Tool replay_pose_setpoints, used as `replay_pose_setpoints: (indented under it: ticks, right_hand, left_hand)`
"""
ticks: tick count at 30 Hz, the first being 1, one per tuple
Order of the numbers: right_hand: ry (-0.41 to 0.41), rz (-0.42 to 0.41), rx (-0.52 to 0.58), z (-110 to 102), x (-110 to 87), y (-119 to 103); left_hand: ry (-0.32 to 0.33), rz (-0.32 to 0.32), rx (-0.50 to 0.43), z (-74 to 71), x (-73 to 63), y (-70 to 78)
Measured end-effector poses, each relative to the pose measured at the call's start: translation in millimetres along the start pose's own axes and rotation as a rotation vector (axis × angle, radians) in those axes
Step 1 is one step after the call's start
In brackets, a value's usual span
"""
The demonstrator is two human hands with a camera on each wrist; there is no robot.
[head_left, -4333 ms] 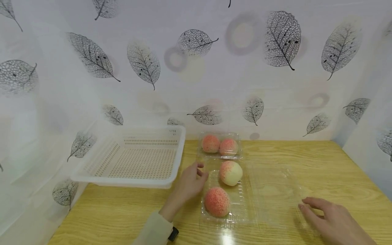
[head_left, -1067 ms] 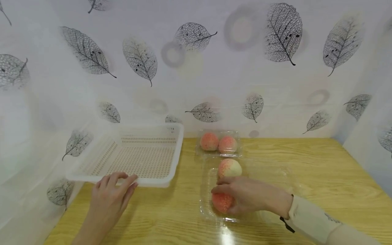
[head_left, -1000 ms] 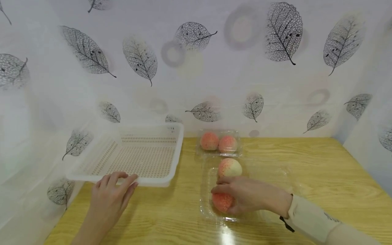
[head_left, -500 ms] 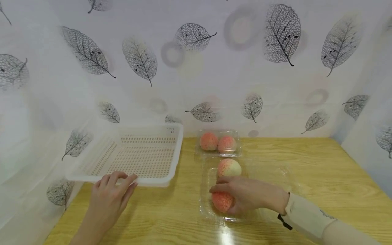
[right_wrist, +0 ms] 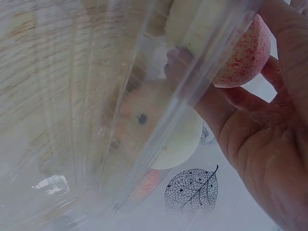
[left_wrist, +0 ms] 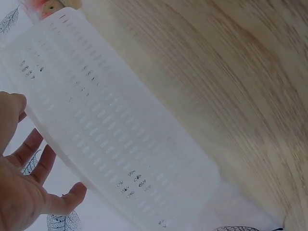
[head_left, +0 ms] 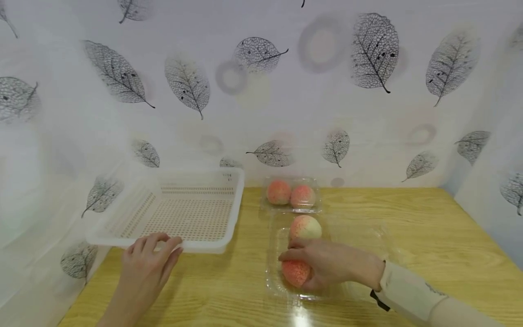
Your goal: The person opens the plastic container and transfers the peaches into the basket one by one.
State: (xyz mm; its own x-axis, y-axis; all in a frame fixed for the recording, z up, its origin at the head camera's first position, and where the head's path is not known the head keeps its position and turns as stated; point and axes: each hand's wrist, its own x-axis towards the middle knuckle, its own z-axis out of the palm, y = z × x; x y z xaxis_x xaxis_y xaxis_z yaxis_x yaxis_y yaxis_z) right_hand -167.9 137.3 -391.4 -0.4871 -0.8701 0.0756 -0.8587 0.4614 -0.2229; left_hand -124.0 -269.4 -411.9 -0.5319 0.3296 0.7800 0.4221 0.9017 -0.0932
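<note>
My right hand [head_left: 327, 263] curls round a red-speckled peach [head_left: 296, 273], thumb on the near side and fingers over its top. That peach sits in the open clear plastic box [head_left: 273, 254]; just behind it in the same box lies a paler pink and cream peach [head_left: 306, 228]. In the right wrist view, the held peach [right_wrist: 248, 55] shows between my fingers, partly behind the clear plastic. My left hand [head_left: 145, 268] rests at the front rim of a white perforated basket [head_left: 206, 245], fingers loosely bent. In the left wrist view, its fingertips touch or nearly touch the basket's rim [left_wrist: 62, 161].
A smaller clear box [head_left: 292, 210] with two peaches [head_left: 279, 192] stands behind the open box. The open box's transparent lid [head_left: 363, 236] lies flat to the right. A leaf-patterned sheet [head_left: 286, 100] hangs behind the wooden table [head_left: 433, 227].
Over four seconds, my left hand has moved left from the box to the basket rim. My right hand has come from the lid's right edge onto the front peach. Lately both stay nearly still.
</note>
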Motion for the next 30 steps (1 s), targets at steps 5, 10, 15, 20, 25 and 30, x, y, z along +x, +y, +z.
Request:
replay_pose_setpoints:
  ticks: [5, 10, 15, 20, 25, 30]
  right_hand:
    - [-0.007, 0.004, 0.014, -1, -0.1, 0]
    - [-0.02, 0.014, 0.011, -3, -0.2, 0]
    - [-0.028, 0.031, 0.0, -3, -0.9, 0]
    - [-0.029, 0.06, -0.003, -1, -2.4, -1]
    - [-0.007, 0.093, 0.016, -5, -3.8, -1]
    - [0.03, 0.101, 0.01, -12, -4.8, -1]
  left_hand:
    - [-0.02, 0.014, 0.004, -2.1, 0.9, -0.4]
    - [-0.047, 0.028, 0.016, -2.7, 2.5, -3.4]
    - [-0.071, 0.025, 0.014, -4.3, 2.5, -4.7]
    - [-0.064, 0.024, 0.006, -4.6, 2.0, -2.5]
    - [-0.025, 0.032, -0.001, -3.6, 3.1, -1.5]
    - [-0.026, 0.016, 0.0, -2.4, 3.4, -2.4]
